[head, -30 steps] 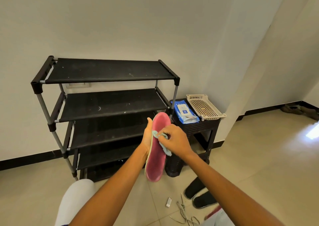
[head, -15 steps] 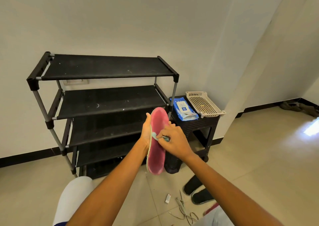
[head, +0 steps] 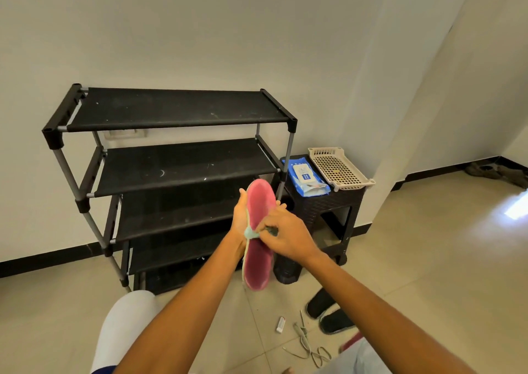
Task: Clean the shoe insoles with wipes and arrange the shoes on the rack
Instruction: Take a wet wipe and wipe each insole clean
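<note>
We've got one long pink foam insole (head: 258, 231) with a pale green edge, faded and grubby looking, held upright in front of the black four-shelf fabric rack (head: 177, 108). Our left hand (head: 239, 219) wraps round its back edge, and our right hand (head: 285, 235) pinches one crumpled light-blue wipe (head: 251, 233) against its middle. Two black shoes (head: 328, 312) sit on the floor, plus one blue wipes pack (head: 305, 176) on the stool.

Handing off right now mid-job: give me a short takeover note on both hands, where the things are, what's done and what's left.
Left hand holds the pink insole upright from behind.
Right hand presses a wipe against the insole's middle.
Wipes pack lies on the dark stool beside a beige tray.
Black shoes sit on the floor; the rack shows no shoes.
Done: wiping under way. Left: finish insoles, rack the shoes.
</note>
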### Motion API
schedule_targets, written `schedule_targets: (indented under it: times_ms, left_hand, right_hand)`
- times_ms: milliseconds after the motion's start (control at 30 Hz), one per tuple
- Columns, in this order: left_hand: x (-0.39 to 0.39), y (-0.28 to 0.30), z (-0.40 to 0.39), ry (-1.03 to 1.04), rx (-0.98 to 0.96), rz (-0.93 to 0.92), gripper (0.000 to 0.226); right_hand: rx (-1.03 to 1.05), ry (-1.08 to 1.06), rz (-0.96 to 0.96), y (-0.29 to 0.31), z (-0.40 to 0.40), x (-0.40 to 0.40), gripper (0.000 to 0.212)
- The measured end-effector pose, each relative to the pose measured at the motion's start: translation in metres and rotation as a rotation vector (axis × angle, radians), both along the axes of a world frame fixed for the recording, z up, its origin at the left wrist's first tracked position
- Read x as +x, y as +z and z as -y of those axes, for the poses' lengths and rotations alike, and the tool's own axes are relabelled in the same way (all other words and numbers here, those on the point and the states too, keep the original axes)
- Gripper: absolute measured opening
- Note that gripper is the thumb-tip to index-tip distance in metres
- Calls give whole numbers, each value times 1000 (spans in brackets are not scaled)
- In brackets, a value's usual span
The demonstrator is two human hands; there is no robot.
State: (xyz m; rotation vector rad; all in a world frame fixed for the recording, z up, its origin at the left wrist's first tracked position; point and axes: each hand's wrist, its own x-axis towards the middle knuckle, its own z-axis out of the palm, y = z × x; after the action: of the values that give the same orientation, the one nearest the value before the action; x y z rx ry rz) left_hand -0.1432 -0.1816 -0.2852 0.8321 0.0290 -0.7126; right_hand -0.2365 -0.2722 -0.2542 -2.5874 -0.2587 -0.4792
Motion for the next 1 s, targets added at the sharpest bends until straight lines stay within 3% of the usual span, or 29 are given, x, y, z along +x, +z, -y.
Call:
schedule_targets:
  times_ms: [67,133,200,300,500,633,700,767,867,1000]
  left_hand:
    - [-2,-4,1,-14,43,38,66]
    - [-7,1,6,-32,12,61,66]
    - [-10,8,10,-23,8,68,66]
    - [-6,11,11,-31,33,51,73]
    - [4,6,2,-1,-10,-10,84]
    - [7,3,0,19,53,64,80]
    - [11,5,1,50,1,26,72]
    - [13,13,-1,77,-38,-36,78]
    - [11,16,-4,37,-78,-48,84]
    - [-10,6,-1,97,91,116,57]
  right_hand:
    - [-38,-7,82,5,5,5,21]
    - [27,-222,141,13,13,21,19]
    - [74,-422,61,17,22,35,23]
    - [-59,-326,50,9,22,32,22]
    - [133,-80,137,-9,-9,-6,11]
    - [395,-385,118,-6,3,12,14]
    - [319,-399,-10,-8,3,16,21]
    - [263,-327,-69,-15,-4,13,24]
    - [426,-361,-19,-18,-8,17,19]
    - [641,-510,-32,-15,-6,30,14]
